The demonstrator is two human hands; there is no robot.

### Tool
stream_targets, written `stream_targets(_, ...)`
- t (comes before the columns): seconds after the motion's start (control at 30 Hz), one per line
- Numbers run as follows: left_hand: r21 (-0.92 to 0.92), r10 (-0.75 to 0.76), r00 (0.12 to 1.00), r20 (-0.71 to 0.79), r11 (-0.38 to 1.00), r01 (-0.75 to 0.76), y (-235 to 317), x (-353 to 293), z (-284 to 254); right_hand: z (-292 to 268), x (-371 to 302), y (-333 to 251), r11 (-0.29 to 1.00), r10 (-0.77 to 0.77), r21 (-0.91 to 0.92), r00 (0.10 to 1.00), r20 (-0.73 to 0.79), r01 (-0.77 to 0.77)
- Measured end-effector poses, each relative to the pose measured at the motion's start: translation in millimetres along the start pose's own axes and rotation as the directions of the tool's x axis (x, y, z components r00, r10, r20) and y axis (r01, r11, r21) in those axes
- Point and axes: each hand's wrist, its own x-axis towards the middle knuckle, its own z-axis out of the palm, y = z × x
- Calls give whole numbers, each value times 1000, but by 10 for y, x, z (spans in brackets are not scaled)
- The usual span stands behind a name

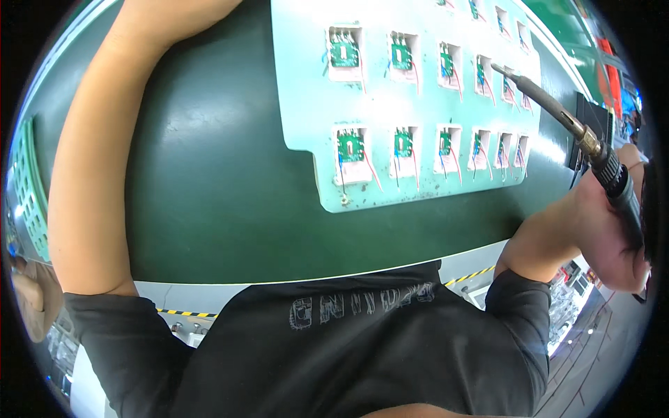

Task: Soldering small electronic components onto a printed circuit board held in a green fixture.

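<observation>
My right hand [610, 230] is closed around the dark handle of a soldering iron [550, 104]. The iron slants up and left, its tip over the right part of a pale green fixture tray [300, 90]. Small green circuit boards [343, 54] sit in the tray's square pockets, with thin red and blue wires trailing from them. One board in the nearest row [350, 148] lies close to the tray's notched left corner. My left arm reaches up along the left side; only part of my left hand [191, 14] shows at the top edge, its fingers out of the picture.
The tray lies on a dark green tabletop [209, 223] with a pale front edge close to my body. Another green slotted tray [31, 195] stands at the far left. A black box-like object [592, 122] is at the right, and part of another person [42, 299] shows at the left rim.
</observation>
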Motion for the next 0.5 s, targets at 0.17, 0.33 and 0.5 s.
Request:
stream_targets(0.17,-60,-76,997,0,995,76,37,-98,7,-189,-74,55,991,100,-51,948,-303,-121)
stream_targets(0.33,-10,-204,978,-28,979,204,102,-214,-23,-704,-128,156,973,229,89,906,-356,-211)
stream_targets(0.5,15,-256,966,-17,966,256,177,-240,-4,-453,-155,276,952,203,241,978,-47,-186)
